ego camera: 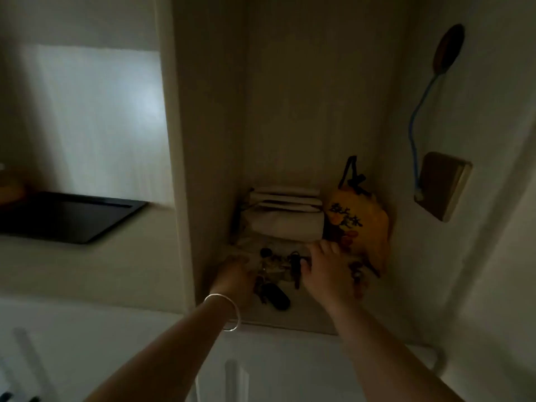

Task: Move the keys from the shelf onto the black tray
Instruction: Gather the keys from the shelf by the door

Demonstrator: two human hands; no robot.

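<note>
Several bunches of keys lie on the shelf [307, 314] floor in a dim niche. One bunch with a long black fob [278, 295] lies nearest the front. A dark key bunch [295, 266] sits in the middle and a smaller one [265, 252] lies further back. My left hand [235, 275], a silver bangle on its wrist, rests palm down against the left side of the keys; its fingertips are hidden in the dark. My right hand [327, 271] is spread just right of the middle bunch, thumb beside it. The black tray [72, 220] lies on the counter at left.
Folded white cloths [285, 216] are stacked at the back of the niche beside a yellow printed bag [359, 224]. A thick wall post [177, 169] separates the niche from the tray's counter. On the right wall hangs a brown box [442, 185] with a blue cord.
</note>
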